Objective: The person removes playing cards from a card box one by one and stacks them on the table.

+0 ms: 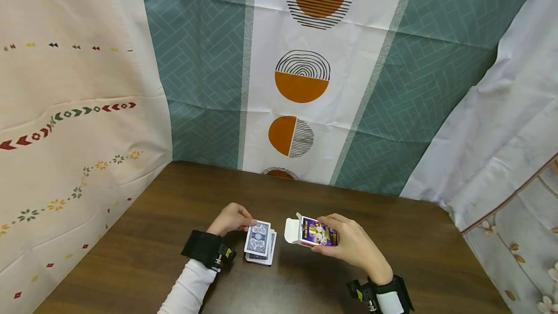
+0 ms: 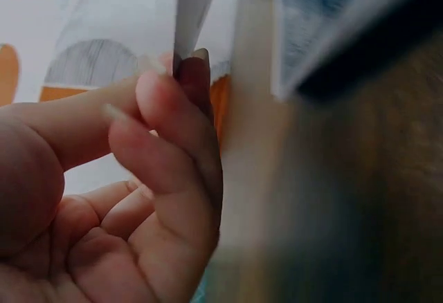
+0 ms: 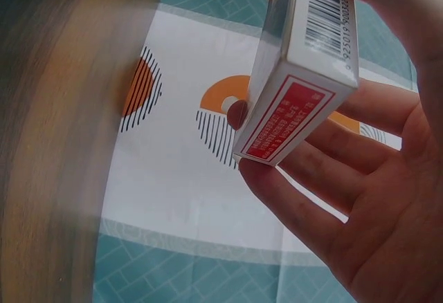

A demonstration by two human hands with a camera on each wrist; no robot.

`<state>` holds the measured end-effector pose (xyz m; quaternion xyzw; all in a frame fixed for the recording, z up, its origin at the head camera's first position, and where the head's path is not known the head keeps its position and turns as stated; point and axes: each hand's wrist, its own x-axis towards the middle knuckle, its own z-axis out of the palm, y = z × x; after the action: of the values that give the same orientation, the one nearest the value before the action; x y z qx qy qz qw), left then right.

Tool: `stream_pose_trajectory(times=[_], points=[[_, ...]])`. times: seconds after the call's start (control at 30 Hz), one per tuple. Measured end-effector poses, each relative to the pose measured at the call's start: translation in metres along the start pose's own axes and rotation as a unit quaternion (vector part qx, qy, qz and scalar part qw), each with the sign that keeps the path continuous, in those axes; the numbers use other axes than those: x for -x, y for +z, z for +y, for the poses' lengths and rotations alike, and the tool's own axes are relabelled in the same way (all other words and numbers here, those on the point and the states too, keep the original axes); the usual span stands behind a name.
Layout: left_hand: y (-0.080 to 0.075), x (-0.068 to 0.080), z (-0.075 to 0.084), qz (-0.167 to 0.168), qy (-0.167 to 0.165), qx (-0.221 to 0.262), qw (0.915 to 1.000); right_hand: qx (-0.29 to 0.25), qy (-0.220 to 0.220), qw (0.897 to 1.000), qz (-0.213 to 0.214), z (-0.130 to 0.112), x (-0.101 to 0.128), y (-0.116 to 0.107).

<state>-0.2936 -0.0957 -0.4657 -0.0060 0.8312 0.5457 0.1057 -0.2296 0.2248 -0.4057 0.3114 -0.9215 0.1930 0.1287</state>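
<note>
My left hand (image 1: 232,219) pinches a blue-backed playing card (image 1: 258,236) by its upper left corner. The card overlaps a small stack of cards (image 1: 269,257) on the table in the head view. Seen from the left wrist, the card (image 2: 194,16) stands edge-on between thumb and fingertips, with the stack (image 2: 311,19) blurred at upper right. My right hand (image 1: 350,239) grips a purple-fronted card box (image 1: 319,233) above the table, its white flap (image 1: 292,230) folded out toward the cards. The right wrist view shows the box's barcode side (image 3: 324,23) and its red-labelled end.
Both hands work over a dark brown wooden table (image 1: 174,222). A green and white patterned curtain (image 1: 205,62) hangs along the back edge. Pale cloth (image 1: 78,110) borders the left side, and white cloth (image 1: 492,134) hangs at the right.
</note>
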Motion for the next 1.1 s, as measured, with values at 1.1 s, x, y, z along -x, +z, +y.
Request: stream_pose_trajectory(times=[1.1], points=[[0.017,0.021,0.031,0.065,0.138,-0.211,0.9654,-0.003,0.007,1.0,-0.011,-0.001,-0.001,0.002]])
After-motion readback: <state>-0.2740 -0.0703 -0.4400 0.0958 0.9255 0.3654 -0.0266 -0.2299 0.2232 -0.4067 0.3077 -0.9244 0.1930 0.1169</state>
